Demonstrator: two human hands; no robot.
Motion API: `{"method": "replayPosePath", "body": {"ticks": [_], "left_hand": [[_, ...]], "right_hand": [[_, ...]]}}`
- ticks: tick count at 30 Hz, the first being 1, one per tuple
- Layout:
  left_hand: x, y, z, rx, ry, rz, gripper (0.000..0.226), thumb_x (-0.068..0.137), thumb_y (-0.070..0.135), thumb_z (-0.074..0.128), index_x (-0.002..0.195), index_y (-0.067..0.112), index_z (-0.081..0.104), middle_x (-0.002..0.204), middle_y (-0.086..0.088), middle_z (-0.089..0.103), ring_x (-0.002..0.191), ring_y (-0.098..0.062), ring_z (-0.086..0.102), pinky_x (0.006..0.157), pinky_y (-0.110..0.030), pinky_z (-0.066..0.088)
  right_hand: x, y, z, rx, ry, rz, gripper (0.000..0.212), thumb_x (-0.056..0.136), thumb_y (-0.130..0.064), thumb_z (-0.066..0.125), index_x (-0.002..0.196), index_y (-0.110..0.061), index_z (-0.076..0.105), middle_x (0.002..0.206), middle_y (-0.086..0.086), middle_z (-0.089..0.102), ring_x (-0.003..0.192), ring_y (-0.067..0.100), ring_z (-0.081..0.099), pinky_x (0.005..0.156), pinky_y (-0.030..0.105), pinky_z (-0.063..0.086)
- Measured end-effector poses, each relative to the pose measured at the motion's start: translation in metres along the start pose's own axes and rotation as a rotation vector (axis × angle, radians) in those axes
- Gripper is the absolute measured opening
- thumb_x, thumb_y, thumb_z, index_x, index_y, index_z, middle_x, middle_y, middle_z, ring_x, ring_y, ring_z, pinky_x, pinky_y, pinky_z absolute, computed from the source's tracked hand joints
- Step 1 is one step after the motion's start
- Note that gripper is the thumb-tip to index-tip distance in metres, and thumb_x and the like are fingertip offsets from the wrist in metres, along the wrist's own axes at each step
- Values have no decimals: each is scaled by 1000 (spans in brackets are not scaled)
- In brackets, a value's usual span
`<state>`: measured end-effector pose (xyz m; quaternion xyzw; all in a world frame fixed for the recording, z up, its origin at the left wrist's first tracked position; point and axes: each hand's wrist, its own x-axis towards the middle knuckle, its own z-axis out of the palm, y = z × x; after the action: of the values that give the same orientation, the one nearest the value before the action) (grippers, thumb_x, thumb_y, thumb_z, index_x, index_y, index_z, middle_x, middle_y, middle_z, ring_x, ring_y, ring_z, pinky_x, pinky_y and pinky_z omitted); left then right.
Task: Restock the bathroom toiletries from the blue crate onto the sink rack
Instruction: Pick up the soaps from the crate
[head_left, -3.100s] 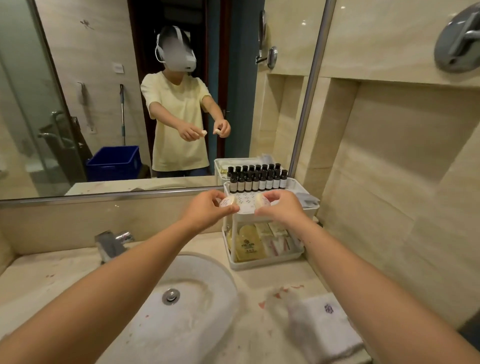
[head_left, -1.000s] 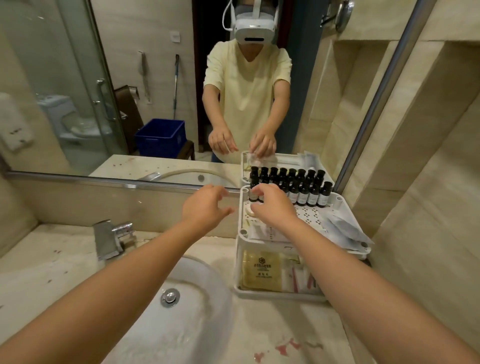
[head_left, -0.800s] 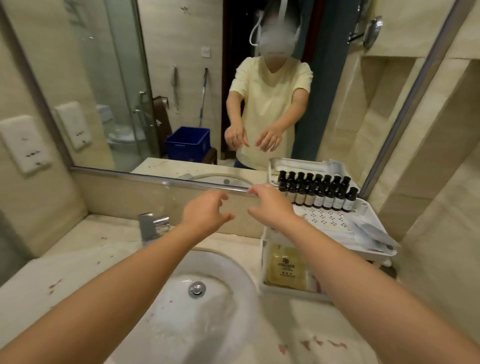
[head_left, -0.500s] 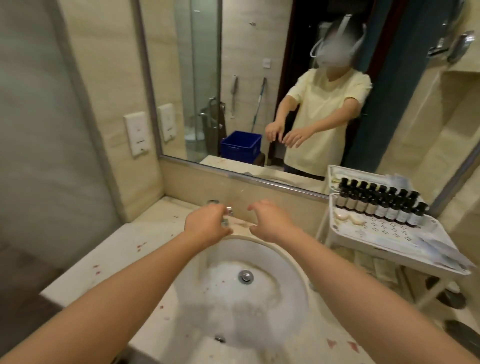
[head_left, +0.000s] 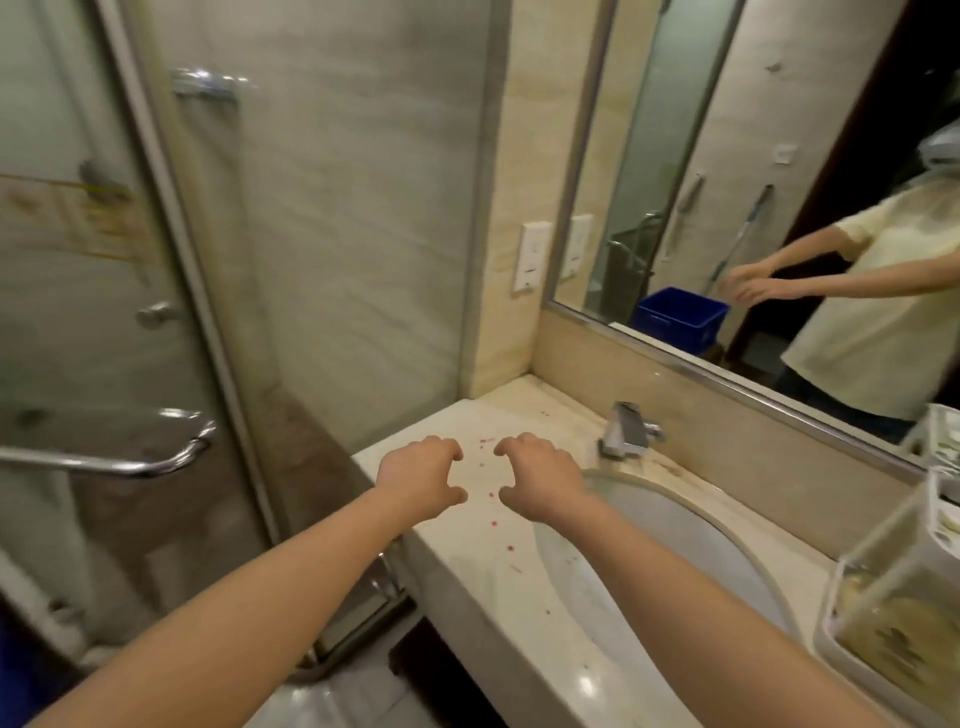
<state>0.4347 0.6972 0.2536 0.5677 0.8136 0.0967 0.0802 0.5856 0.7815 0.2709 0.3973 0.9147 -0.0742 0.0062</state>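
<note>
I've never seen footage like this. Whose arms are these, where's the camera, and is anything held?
No machine here: a person wears one camera on the head, looking down at their own arms. The left hand and right hand hover over the beige marble counter, fingers loosely curled, holding nothing. Beside them: a white sink basin and chrome tap. The white plastic rack sits at the right edge; the blue plastic crate shows only in the wall mirror.

Single head-worn wide-angle view, close above countertop (head_left: 483, 582), tilted down; shower door (head_left: 130, 260) left, mirror (head_left: 675, 182) upper right.
</note>
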Motion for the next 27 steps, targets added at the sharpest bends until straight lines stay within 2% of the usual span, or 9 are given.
{"method": "replayPosePath", "body": {"ticks": [14, 23, 27], "left_hand": [[-128, -166, -20, -1, 37, -326, 56, 82, 52, 67, 131, 30, 50, 129, 5, 55, 115, -18, 57, 93, -37, 49], [-207, -240, -21, -21, 63, -508, 57, 82, 50, 68, 133, 32, 49, 131, 6, 55, 114, -16, 58, 90, -37, 52], [-240, -265, -20, -73, 86, -601, 56, 84, 46, 68, 134, 32, 48, 129, 7, 55, 108, -14, 59, 85, -35, 54]], "right_hand": [[5, -194, 47, 16, -27, -342, 54, 83, -29, 61, 135, -25, 47, 132, 3, 51, 124, 27, 48, 96, 38, 41], [-14, -297, 71, 21, -55, -526, 56, 85, -29, 61, 138, -24, 45, 133, 4, 49, 123, 27, 50, 98, 41, 43], [-20, -338, 81, 23, -83, -601, 55, 85, -28, 59, 138, -27, 44, 133, 1, 48, 123, 26, 49, 97, 40, 40]]}}
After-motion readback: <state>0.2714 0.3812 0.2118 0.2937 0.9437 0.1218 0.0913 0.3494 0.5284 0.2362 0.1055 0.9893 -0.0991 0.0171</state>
